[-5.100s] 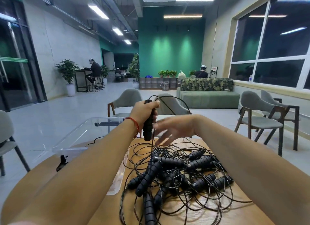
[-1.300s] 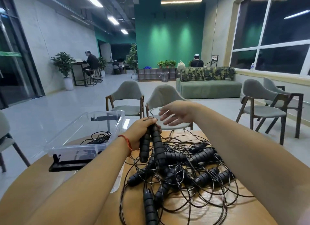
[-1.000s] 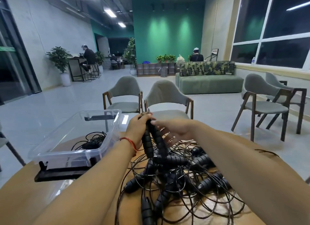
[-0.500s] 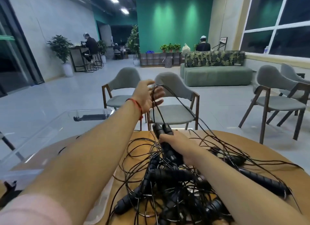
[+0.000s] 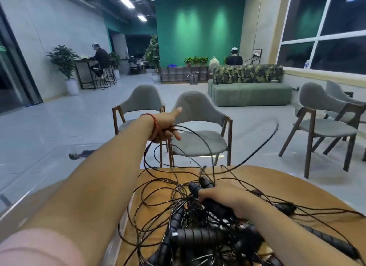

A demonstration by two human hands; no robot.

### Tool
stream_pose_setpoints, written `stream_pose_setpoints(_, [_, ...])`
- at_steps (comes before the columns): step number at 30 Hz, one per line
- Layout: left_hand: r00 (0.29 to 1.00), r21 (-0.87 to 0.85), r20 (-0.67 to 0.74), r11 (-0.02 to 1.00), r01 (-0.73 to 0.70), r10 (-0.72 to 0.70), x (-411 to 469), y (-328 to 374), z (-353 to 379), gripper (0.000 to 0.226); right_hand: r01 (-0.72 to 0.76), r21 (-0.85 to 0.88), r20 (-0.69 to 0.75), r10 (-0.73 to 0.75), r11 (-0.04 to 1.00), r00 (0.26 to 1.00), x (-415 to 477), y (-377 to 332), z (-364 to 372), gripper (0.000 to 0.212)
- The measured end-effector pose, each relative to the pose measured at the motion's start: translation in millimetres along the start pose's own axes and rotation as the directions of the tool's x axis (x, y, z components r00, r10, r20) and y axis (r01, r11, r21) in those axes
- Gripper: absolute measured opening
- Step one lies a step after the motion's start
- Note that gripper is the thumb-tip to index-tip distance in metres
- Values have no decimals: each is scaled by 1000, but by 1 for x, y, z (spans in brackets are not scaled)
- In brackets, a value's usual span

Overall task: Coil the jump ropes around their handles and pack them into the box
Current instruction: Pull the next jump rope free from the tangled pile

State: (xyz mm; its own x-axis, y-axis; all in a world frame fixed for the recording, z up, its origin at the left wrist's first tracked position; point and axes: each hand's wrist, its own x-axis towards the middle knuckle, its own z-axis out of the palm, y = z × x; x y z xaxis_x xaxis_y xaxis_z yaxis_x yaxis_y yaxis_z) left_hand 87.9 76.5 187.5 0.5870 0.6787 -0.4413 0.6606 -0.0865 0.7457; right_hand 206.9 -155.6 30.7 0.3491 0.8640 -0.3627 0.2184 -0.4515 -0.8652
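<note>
Right hand (image 5: 227,199) fists the two handles (image 5: 194,188) over the rope pile (image 5: 194,237) on the table (image 5: 277,186), left hand (image 5: 164,127) curls round their cord (image 5: 190,129) stretched forward: best kept taut, clear of neighbours while wrapping; box (image 5: 39,166) sits left.

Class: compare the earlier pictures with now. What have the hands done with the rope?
The pair of handles passed from left hand to right hand, which grips them low on the pile. The left hand took the cord and drew it up and away. Pile and table stayed.
</note>
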Motion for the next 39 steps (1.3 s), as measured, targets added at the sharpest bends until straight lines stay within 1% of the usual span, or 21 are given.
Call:
stream_pose_setpoints(3, [995, -154, 83, 987, -43, 56, 4, -12, 3, 82, -81, 82, 31, 79, 993, 996, -3, 4, 1, 44])
stream_pose_setpoints(5, [977, -431, 11, 883, -187, 213, 13, -13, 3, 64, -108, 211, 63, 97, 972, 993, -4, 7, 1, 51])
stream_pose_setpoints(6, [949, -611, -123, 731, -304, 292, 17, -11, 1, 54, -111, 271, 67, 96, 956, 993, -3, 9, 1, 53])
stream_pose_setpoints(7, [899, -755, -313, 494, -431, 306, 23, -10, -2, 42, -106, 314, 66, 90, 943, 994, -3, 10, 0, 55])
stream_pose_setpoints(8, [830, -796, -507, 243, -554, 231, 25, -8, -7, 28, -102, 344, 60, 87, 933, 994, -2, 10, 0, 56])
stream_pose_setpoints(9, [758, -752, -644, 101, -652, 99, 28, -7, -12, 17, -94, 357, 52, 81, 929, 995, -2, 10, 0, 55])
stream_pose_setpoints(10, [701, -697, -713, 97, -710, 16, 29, -8, -15, 10, -83, 355, 43, 72, 931, 996, -3, 9, 0, 52])
stream_pose_setpoints(11, [674, -657, -738, 225, -720, 4, 34, -10, -18, 7, -73, 348, 31, 66, 935, 997, -2, 8, 0, 50])
stream_pose_setpoints(12, [690, -612, -723, 426, -667, 42, 41, -13, -16, 9, -70, 340, 28, 64, 938, 998, -3, 8, 0, 48])
stream_pose_setpoints(13, [739, -519, -666, 648, -557, 103, 46, -18, -11, 12, -71, 337, 33, 64, 939, 997, -2, 8, 1, 48])
stream_pose_setpoints(14, [804, -402, -576, 807, -433, 144, 51, -23, -4, 13, -73, 336, 42, 63, 939, 997, -1, 8, 2, 49])
stream_pose_setpoints(16, [876, -220, -448, 929, -298, 175, 57, -33, 9, 4, -71, 330, 60, 55, 941, 997, 0, 10, 4, 54])
stream_pose_setpoints(19, [884, 43, -405, 971, -237, 234, 62, -48, 20, 17, -42, 333, 101, 9, 942, 995, 0, 9, 6, 55])
stream_pose_setpoints(21, [882, 119, -397, 967, -225, 254, 68, -57, 22, 32, -7, 346, 114, -34, 938, 993, -1, 7, 7, 48])
stream_pose_setpoints(23, [879, 93, -404, 967, -236, 254, 69, -61, 24, 38, 21, 368, 113, -67, 929, 991, -2, 4, 8, 42])
stream_pose_setpoints(26, [885, 29, -402, 969, -245, 235, 69, -60, 31, 30, 57, 423, 96, -107, 904, 990, 1, 1, 8, 39])
stream_pose_setpoints(28, [861, -89, -465, 957, -276, 205, 71, -62, 37, 33, 93, 468, 68, -141, 879, 988, 4, -3, 9, 41])
stream_pose_setpoints(30, [828, -310, -543, 884, -349, 136, 67, -66, 50, 24, 156, 507, 31, -199, 848, 980, 10, -8, 10, 44])
stream_pose_setpoints(32, [775, -416, -622, 790, -450, 114, 47, -71, 74, 22, 212, 556, -15, -246, 803, 969, 15, -16, 11, 46])
stream_pose_setpoints(35, [730, -390, -646, 726, -567, 224, 4, -94, 116, 23, 251, 676, -80, -269, 693, 960, 28, -26, 13, 46])
stream_pose_setpoints(39, [746, -176, -499, 791, -586, 441, -28, -134, 144, 45, 312, 739, -165, -290, 597, 943, 50, -31, 16, 50])
